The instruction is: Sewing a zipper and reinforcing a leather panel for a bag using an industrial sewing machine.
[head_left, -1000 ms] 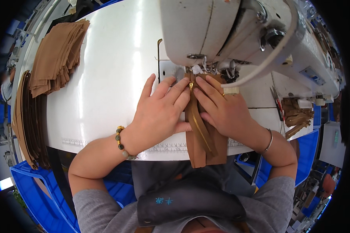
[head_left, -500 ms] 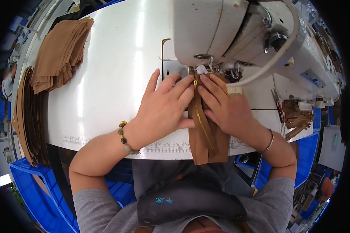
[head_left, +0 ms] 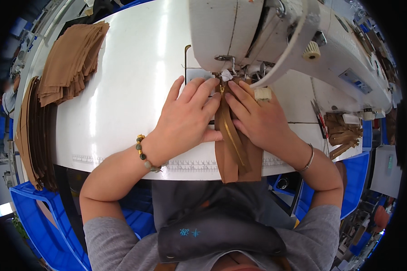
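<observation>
A brown zipper (head_left: 231,137) with gold teeth lies lengthwise over brown fabric (head_left: 255,163), whose near end reaches the table's front edge. Both run up under the head of a white sewing machine (head_left: 221,36), where a small white piece (head_left: 226,75) sits by the needle area. My left hand (head_left: 185,108) rests flat along the left side of the zipper, fingers stretched and fingertips near the presser foot. On the other side my right hand (head_left: 260,117) lies on the fabric with fingers extended, its fingertips close to the zipper's far end. The needle itself is hidden.
A stack of brown fabric pieces (head_left: 72,63) lies at the table's far left, with darker folded pieces (head_left: 34,135) beside it. Red-handled scissors (head_left: 320,119) and a pile of brown zippers (head_left: 343,133) sit at right. Blue bins (head_left: 40,221) stand below the left edge.
The fabric and zipper have slid a little away from me, toward the machine. Both hands have moved slightly with them. The machine appears shifted left in the view.
</observation>
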The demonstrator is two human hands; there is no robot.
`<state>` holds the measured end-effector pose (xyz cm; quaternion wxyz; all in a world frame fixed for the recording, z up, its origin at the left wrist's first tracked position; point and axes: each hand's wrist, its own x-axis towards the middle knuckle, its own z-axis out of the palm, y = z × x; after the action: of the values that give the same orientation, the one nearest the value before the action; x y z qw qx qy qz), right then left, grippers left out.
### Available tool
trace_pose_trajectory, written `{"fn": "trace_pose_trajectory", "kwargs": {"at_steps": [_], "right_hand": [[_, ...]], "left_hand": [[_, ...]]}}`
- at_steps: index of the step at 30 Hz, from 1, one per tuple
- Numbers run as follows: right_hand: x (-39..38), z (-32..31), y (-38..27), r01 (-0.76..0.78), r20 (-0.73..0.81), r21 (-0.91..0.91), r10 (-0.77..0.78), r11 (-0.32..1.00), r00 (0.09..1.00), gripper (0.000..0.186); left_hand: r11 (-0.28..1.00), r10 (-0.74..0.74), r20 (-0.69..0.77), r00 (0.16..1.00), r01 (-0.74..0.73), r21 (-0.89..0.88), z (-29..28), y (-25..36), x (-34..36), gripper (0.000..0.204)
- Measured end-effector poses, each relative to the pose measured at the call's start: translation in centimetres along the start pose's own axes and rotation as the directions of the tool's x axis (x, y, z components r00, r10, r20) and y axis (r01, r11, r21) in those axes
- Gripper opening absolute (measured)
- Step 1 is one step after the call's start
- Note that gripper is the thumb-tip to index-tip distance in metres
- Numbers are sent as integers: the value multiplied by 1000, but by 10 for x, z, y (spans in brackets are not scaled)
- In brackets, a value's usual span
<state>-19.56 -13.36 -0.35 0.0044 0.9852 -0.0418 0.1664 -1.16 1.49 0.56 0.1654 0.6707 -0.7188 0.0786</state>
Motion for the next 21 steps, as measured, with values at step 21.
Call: {"fn": "trace_pose_trajectory", "kwargs": {"at_steps": [21], "right_hand": [[-68, -17, -80, 126, -178, 293, -75, 948, 981, 28]], "left_hand": [[989, 23, -133, 991, -42, -143, -6, 53, -63, 49]]}}
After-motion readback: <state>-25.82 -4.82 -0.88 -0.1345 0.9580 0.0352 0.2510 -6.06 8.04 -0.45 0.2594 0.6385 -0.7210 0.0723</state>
